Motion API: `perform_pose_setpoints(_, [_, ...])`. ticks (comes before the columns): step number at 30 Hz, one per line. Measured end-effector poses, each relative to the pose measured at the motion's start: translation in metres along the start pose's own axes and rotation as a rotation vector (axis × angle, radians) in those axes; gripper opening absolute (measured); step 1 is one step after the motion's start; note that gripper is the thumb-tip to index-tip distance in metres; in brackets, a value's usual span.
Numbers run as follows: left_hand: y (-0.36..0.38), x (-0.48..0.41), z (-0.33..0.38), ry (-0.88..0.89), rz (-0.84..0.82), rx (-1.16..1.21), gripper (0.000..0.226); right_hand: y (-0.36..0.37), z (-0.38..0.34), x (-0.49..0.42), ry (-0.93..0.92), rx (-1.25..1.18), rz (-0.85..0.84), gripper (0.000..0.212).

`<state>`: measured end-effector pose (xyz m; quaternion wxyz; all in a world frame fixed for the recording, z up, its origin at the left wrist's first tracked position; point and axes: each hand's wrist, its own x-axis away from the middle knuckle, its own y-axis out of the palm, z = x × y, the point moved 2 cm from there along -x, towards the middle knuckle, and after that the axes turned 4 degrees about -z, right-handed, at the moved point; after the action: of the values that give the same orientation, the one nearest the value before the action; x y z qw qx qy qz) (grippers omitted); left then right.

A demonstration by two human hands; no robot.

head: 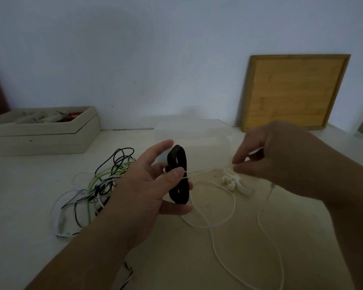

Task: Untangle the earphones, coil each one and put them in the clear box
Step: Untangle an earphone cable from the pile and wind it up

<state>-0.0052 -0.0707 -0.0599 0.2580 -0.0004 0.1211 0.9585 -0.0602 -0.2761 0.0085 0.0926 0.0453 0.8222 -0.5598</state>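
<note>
My left hand (153, 185) grips a black coiled bundle (179, 174) upright above the table, thumb pressed on a white earphone cable (214, 206) that crosses it. My right hand (266, 151) pinches that same white cable taut, a little to the right. The rest of the white cable loops loosely over the table towards the front. A tangle of black, white and green earphone cables (96, 185) lies left of my left hand. The clear box (197, 141) stands behind the black bundle, near the wall. White earbud pieces (235, 183) lie below my right hand.
A beige compartment tray (50, 135) with small items stands at the back left. A framed wooden board (291, 91) leans against the wall at the back right. The white table (19, 195) runs along the wall.
</note>
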Motion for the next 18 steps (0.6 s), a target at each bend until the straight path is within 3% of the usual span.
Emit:
perform_pose_setpoints(5, [0.001,0.001,-0.003,-0.041,0.035,-0.026,0.017,-0.004,0.0,0.001,-0.103,-0.08,0.116,0.004])
perform_pose_setpoints(12, [0.009,0.006,-0.002,-0.063,-0.025,-0.006,0.016,0.0,0.005,-0.004,-0.133,-0.356,0.23,0.007])
perform_pose_setpoints(18, [0.017,0.009,-0.002,-0.117,-0.143,0.009,0.016,0.012,-0.005,-0.007,-0.129,-0.439,0.325,0.009])
